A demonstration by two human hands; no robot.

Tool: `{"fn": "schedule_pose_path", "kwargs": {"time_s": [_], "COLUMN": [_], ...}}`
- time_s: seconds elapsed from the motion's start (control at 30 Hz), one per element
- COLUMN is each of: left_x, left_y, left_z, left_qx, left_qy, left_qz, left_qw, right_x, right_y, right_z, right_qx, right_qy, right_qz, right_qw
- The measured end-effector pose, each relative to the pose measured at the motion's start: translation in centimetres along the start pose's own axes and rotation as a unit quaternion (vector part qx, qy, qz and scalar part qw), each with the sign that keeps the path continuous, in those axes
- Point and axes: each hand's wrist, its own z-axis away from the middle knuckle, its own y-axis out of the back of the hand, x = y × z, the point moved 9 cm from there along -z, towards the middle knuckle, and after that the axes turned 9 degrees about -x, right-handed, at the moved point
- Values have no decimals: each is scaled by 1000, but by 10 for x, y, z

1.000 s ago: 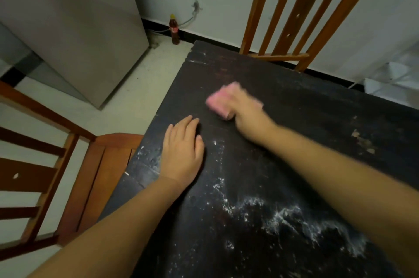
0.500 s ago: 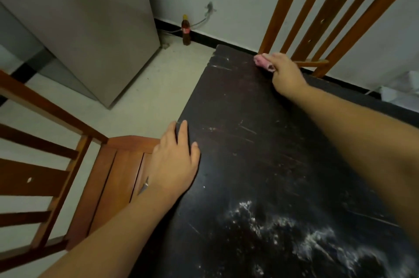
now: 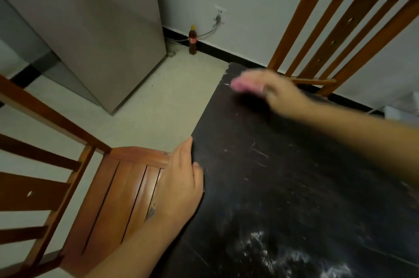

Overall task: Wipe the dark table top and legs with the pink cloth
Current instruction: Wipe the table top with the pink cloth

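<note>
Right hand motion-blurred at the dark table far corner, grip on pink cloth unclear, left hand flat on left edge, fingers straight, powder smear near, partly cut off.

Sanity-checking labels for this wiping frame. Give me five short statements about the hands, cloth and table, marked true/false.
1. The right hand has the pink cloth at the far left corner of the dark table. True.
2. The left hand is lifted clear of the table. False: it rests at the table's left edge.
3. White powdery residue remains on the near part of the table top. True.
4. The bottle stands on the table. False: it stands on the floor by the wall.
5. A wooden chair sits left of the table. True.
</note>
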Motion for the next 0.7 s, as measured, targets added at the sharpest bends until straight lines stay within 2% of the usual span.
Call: {"fn": "schedule_pose_path", "kwargs": {"time_s": [0.03, 0.1, 0.17, 0.27, 0.4, 0.43, 0.5, 0.53, 0.57, 0.63, 0.67, 0.7], "left_x": [0, 1, -1, -10, -18, -25, -41, -46, -47, -46, -49, -50], "left_y": [0, 1, 1, 7, 13, 12, 1, -6, -8, -8, -7, -7], "left_z": [1, 2, 3, 6, 8, 6, 1, 0, 5, 28, 40, 50], "left_qx": [2, 4, 2, 15, 38, 35, -21, -77, -137, -211, -222, -222], "left_qy": [-6, -25, -24, 12, 50, 80, 154, 181, 194, 190, 186, 183], "left_qz": [-5, 3, 50, 148, 226, 276, 449, 503, 514, 505, 497, 495], "left_qw": [1000, 1000, 998, 989, 972, 957, 880, 842, 824, 815, 818, 820], "right_x": [37, 80, 76, 17, -68, -87, -132, -155, -176, -204, -216, -221], "right_y": [23, 26, 0, -42, -107, -125, -163, -177, -186, -197, -190, -172], "right_z": [-19, -44, -57, -36, 28, 43, 74, 90, 108, 140, 149, 147], "right_qx": [47, 78, 72, 56, -24, -44, -98, -130, -153, -228, -255, -235], "right_qy": [-77, -187, -209, -96, 51, 74, 127, 157, 177, 165, 166, 168], "right_qz": [-13, -24, 1, 16, -22, -31, -45, -47, -63, -127, -171, -211], "right_qw": [996, 979, 975, 994, 998, 996, 986, 978, 970, 951, 937, 934]}}
